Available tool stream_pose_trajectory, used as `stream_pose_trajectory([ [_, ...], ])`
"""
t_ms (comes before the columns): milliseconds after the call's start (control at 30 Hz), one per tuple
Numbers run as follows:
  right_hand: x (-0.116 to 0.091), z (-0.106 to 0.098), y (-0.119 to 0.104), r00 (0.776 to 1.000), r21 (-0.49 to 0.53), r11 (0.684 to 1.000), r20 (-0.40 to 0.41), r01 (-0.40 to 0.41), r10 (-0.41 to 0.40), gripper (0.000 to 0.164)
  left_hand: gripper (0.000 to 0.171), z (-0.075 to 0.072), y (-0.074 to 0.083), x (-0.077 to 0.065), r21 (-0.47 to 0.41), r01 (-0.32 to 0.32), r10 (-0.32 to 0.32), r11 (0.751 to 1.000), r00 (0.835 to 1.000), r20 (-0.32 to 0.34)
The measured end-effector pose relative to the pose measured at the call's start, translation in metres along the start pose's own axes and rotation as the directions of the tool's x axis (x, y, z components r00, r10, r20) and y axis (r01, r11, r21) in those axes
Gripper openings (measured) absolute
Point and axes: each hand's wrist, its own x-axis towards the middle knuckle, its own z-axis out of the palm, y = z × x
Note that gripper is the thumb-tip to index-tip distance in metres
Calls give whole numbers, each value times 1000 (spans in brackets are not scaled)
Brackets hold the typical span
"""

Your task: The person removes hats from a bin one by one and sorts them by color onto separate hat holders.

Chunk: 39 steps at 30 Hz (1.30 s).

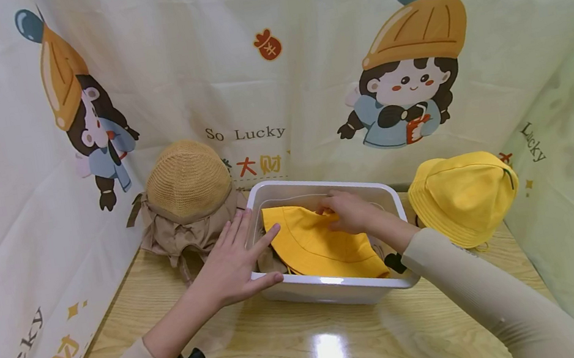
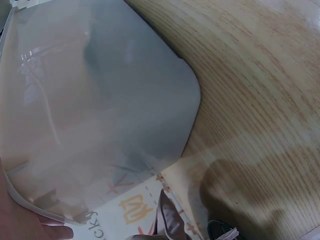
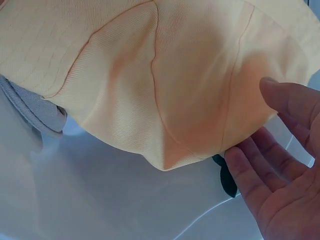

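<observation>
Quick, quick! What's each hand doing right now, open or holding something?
Left hand: open, spread over the edge of the white tub.
Right hand: at the yellow hat inside; can't tell if it's holding it.

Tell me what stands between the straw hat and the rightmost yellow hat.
The white bin, with another yellow hat inside; the left hand lies over its left rim and the right hand reaches in. The head view shows this.

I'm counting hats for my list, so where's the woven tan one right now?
In the head view, the woven tan hat is on the left, beyond the left hand and beside the white tub.
</observation>
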Motion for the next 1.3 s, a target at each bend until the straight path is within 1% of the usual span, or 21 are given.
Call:
stream_pose_trajectory([
  [167,0,0,1,1000,25,1000,5,-10,10,37,85,-2,1,0,20,-1,1,1000,1000,7],
  [333,-1,0,0,999,21,999,-21,-39,39,39,85,-3,3,0,38,1,-2,999,1000,10],
  [467,-2,-2,0,998,-22,1000,-55,-10,9,26,86,-3,4,0,42,1,-1,999,1000,3],
  [567,-3,-4,1,996,-44,999,-85,8,-11,17,85,-3,4,0,49,3,-4,999,1000,10],
  [633,-3,-6,1,995,-40,999,-102,1,-5,14,85,-3,5,0,50,5,-6,999,1000,15],
  [800,-6,-15,-3,991,-6,1000,-132,-28,27,11,84,-4,5,0,55,5,-6,998,1000,14],
  [900,-9,-20,-5,988,-1,999,-152,-37,37,9,84,-4,5,0,59,4,-5,998,1000,15],
  [1100,-14,-30,-6,982,-18,999,-189,-26,22,4,83,-4,5,1,44,10,-11,999,1000,26],
  [1300,-19,-41,-7,975,12,1000,-221,-18,20,3,82,-4,5,-1,35,20,-22,999,999,37],
])
